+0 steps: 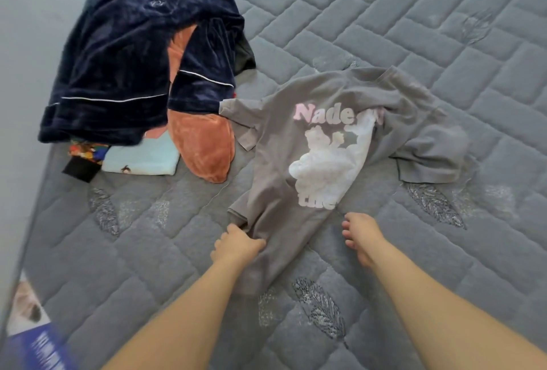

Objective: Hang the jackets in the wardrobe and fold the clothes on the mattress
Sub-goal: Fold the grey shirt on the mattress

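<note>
Head view of a grey quilted mattress (399, 29) with both bare forearms reaching forward from the lower edge. A grey T-shirt (340, 121) lies print-side up near the centre of the mattress, rumpled rather than flat: its collar points away from the person, one sleeve lies toward the pile at left, the other is bunched at right, and its hem is drawn into a narrow strip toward the hands. The print shows pale pink lettering above and below a white figure.

The left hand (236, 244) rests at the left edge of the hem, its fingers (220, 247) curled and gripping a fold of the grey cloth. The right hand (359, 235) lies just beside the right edge of the hem, on the mattress; its fingers (347, 229) are bent inward toward the cloth, and whether they hold any of it cannot be told.

At upper left, near the mattress edge, lies a heap of unfolded clothes: a navy velvet garment (127, 53) with thin white piping on top, a rust-orange garment (204, 147) showing under and beside it, a light blue piece (145, 159) and a multicoloured piece (85, 153) at the heap's near side. The T-shirt's left sleeve reaches almost to the rust-orange garment.
</note>
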